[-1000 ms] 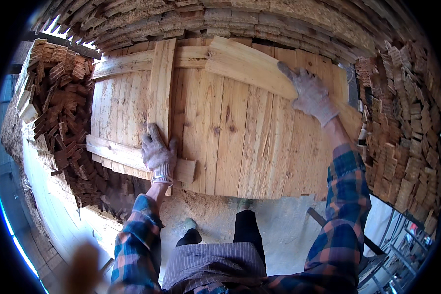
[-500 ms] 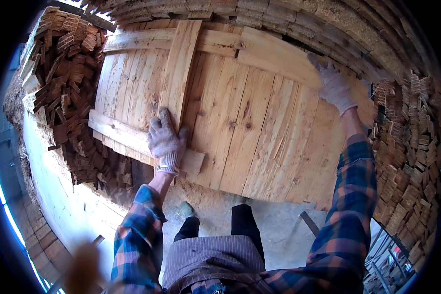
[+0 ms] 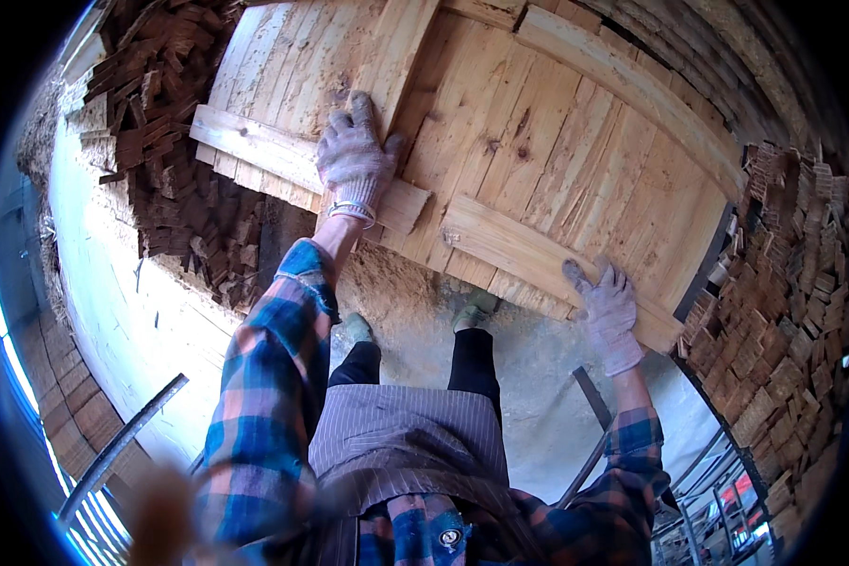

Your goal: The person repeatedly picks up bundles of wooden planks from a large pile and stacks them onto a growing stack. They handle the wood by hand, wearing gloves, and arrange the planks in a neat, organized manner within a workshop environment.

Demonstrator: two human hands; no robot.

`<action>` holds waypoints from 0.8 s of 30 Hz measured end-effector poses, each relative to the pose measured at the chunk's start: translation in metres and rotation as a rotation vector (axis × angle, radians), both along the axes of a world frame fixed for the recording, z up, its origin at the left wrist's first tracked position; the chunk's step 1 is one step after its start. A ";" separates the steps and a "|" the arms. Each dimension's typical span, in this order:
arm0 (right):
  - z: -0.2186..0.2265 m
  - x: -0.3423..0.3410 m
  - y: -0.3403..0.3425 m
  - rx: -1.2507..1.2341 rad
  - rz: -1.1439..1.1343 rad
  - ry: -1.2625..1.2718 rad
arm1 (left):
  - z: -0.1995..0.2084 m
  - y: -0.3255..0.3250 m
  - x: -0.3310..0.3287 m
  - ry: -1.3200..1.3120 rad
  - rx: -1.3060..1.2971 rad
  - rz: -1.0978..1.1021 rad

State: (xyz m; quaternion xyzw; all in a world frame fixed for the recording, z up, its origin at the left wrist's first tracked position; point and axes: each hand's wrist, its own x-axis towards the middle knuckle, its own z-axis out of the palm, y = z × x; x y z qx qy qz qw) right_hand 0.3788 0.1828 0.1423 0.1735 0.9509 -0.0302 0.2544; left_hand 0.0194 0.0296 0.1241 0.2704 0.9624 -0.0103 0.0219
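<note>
Both my hands wear pale knitted work gloves. My left hand lies on the left part of a broad panel of pale boards, over the short crosspiece at its near left edge. Its fingers are stretched out and thumb apart, with nothing grasped. Along the panel's near right edge lies a loose-looking plank. My right hand rests on this plank near its right end, fingers spread. Another plank runs along the far right edge. A lengthwise board crosses the panel beyond my left hand.
Stacked short wood pieces stand to the left, and another stack rises on the right. Layered wood curves behind the panel. A metal bar sticks up at lower left. My feet stand on the concrete floor.
My right hand has come from the far right edge to the near one, where a plank now lies over formerly bare boards. My left hand stays on the crosspiece; the view has shifted.
</note>
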 end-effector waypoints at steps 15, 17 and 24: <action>-0.013 -0.022 -0.024 0.072 0.050 0.014 | 0.022 -0.014 -0.014 -0.114 0.186 0.018; 0.003 -0.050 -0.030 0.017 -0.125 -0.145 | 0.028 -0.018 -0.022 -0.233 0.215 0.046; 0.015 -0.104 -0.042 0.103 -0.313 -0.532 | 0.052 -0.080 -0.131 -0.569 0.446 0.135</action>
